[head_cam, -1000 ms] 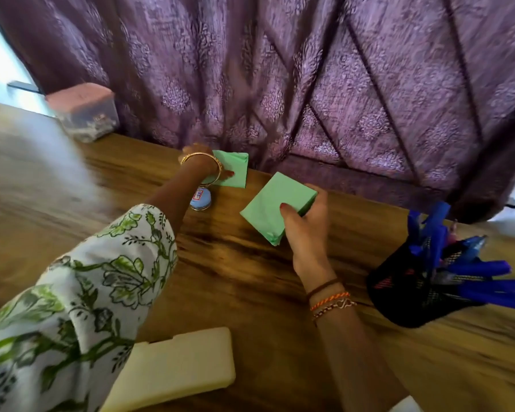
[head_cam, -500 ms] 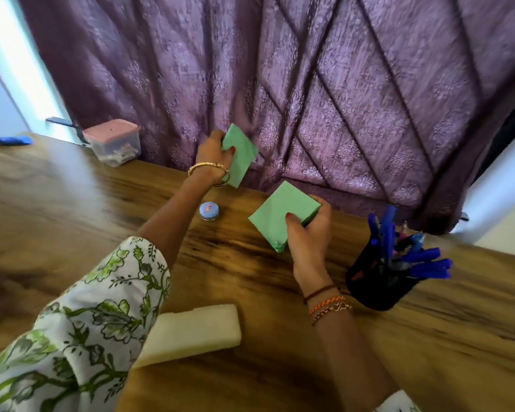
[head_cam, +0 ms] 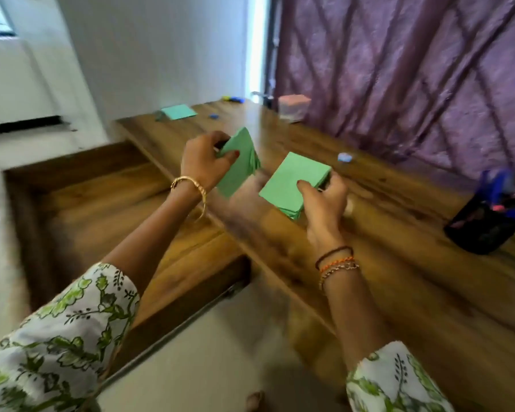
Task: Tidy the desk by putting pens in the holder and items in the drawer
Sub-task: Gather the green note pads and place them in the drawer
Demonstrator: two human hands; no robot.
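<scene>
My left hand (head_cam: pixel 204 163) grips a thin stack of green paper sheets (head_cam: pixel 240 162), held over the desk's near edge beside the open wooden drawer (head_cam: pixel 107 209). My right hand (head_cam: pixel 324 200) holds a thicker green paper pad (head_cam: pixel 292 182) just above the desk (head_cam: pixel 399 233). The two stacks are apart, a hand's width between them. The black mesh pen holder (head_cam: pixel 482 230) with blue pens stands on the desk at the right.
A small blue round tin (head_cam: pixel 344 157) lies near the purple curtain. Further along the desk sit a pink-lidded clear box (head_cam: pixel 293 107), another green sheet (head_cam: pixel 179 111), a small blue item (head_cam: pixel 213 115) and a marker (head_cam: pixel 234 99). The drawer's inside looks bare.
The view has swung left, and the open drawer is now visible. Both hands have pulled back from the curtain toward the desk's near edge, each still holding its green paper.
</scene>
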